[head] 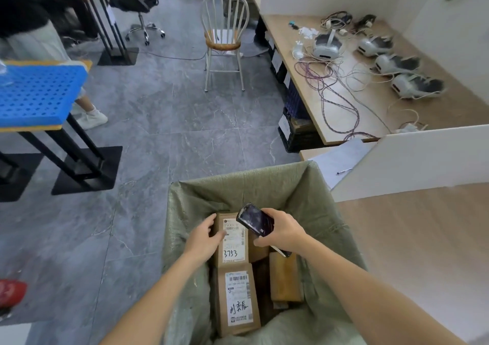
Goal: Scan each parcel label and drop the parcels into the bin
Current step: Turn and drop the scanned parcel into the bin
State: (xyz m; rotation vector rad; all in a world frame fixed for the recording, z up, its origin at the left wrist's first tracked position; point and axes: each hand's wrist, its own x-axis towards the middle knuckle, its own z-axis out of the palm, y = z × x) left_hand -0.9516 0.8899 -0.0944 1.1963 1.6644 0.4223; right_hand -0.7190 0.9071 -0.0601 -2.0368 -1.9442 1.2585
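Observation:
A bin lined with a green woven sack point(312, 199) stands on the floor in front of me. Inside it lie several brown cardboard parcels. My left hand point(205, 237) grips the left edge of the upper parcel point(234, 244), whose white label reads 3753. A second labelled parcel point(238, 299) lies just below it, and a plain one point(284, 278) to the right. My right hand point(281, 232) holds a black handheld scanner point(255, 220) above the upper parcel, its screen facing up.
A wooden desk point(423, 252) runs along my right, with white dividers, paper and a pen point(344, 171). Further back lie headsets and tangled cables point(333, 80). A white chair point(225, 32) stands ahead. A blue perforated crate point(37, 93) sits on a table at left, beside a standing person.

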